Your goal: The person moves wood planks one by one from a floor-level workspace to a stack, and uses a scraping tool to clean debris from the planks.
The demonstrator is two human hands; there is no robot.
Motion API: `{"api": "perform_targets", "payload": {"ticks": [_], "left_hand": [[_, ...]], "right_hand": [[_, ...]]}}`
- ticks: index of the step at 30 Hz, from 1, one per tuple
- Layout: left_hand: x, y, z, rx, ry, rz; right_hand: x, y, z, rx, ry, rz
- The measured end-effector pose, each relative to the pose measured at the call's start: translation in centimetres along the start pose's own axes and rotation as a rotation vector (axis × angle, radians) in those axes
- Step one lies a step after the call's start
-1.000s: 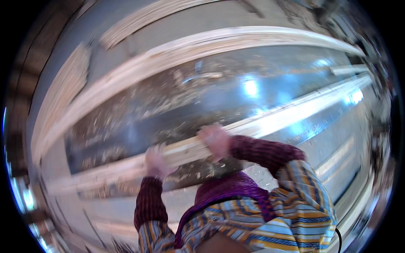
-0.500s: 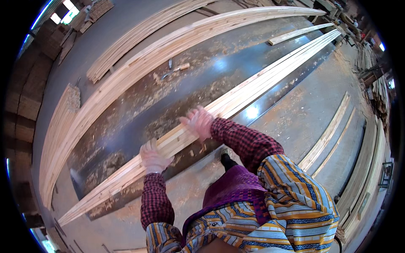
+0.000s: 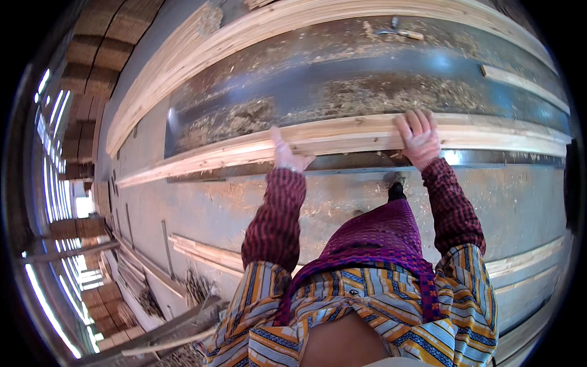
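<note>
Beneath left hand point(image 3: 288, 155) and right hand point(image 3: 420, 140), long wooden strips point(image 3: 348, 138) in both hands' grasp.

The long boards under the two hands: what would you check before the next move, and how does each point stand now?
1. Left hand on the boards: ok, it reaches across them.
2. Right hand on the boards: ok, its fingers reach across to the far edge.
3. Firmness of each grip: cannot tell; the undersides are hidden.
4. Wood-handled tool out of the way: ok, it lies well beyond the boards.
5. Dark surface free of shavings: not ok, they are scattered beyond the boards.
6. Right ends of the boards unobstructed: cannot tell, they run toward the picture's rim.
</note>
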State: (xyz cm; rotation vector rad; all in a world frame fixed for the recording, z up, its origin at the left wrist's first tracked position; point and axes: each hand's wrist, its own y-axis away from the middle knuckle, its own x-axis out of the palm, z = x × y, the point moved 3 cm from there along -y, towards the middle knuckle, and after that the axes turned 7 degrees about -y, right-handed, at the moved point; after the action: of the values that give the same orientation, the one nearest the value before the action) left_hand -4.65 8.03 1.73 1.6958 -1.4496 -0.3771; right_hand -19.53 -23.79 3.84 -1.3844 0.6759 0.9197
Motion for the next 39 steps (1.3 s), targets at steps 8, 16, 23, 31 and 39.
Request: {"api": "perform_targets", "payload": {"ticks": [8,16,23,31,39], "left_hand": [[-1.4,-5.3,2.0,0.378,0.147,-0.076],[-1.4,-2.0,3.4,0.43,0.392,-0.134],[-2.7,-0.3,4.3,0.41,0.522,-0.259],[-13.1,0.9,-3.9,0.429,0.657,-0.229],[-34.3,2.7,-17.0,0.553,0.663,-0.188]], "right_hand": [[-2.3,-2.3,0.1,0.001,-0.174,0.334],[5.1,-2.3,-21.7,0.365,-0.598,1.18],[8.7,-8.3,-12.9,0.299,-0.391,1.454],[11.5,-12.3,0.2,0.176,-0.276,1.493],[13.9,-16.2,22.6,0.046,-0.208,1.502]]}}
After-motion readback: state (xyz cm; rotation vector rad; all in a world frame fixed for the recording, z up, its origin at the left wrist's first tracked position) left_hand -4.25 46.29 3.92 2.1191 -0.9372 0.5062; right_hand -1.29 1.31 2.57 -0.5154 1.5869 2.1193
